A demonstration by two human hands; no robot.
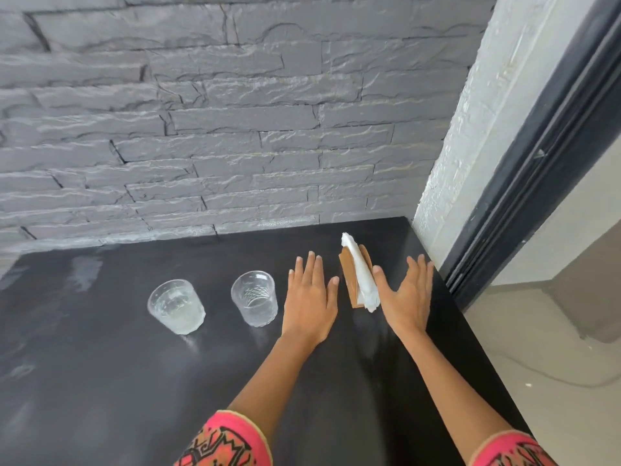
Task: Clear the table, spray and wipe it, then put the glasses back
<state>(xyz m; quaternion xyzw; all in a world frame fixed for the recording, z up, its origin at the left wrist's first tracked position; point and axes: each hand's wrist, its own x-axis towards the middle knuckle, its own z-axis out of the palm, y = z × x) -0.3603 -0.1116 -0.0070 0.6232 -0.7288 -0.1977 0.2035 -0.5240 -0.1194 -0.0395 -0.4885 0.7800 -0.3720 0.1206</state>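
Two clear patterned glasses stand upright on the black table (100, 381): one glass (176, 306) at the left, the other glass (254, 297) just right of it. My left hand (311, 297) lies flat and open, palm down, right beside the second glass without touching it. My right hand (405, 294) is open with fingers spread, near the table's right edge. Between my hands stands a small brown wooden holder (349, 280) with white tissue (361, 274) in it; my right thumb is close to the tissue.
A grey stone-brick wall (235, 129) rises behind the table. A white textured wall (470, 129) and a dark door frame (537, 169) bound the right side. The table's right edge drops to a pale floor (537, 364). Faint wet smears show at the table's far left.
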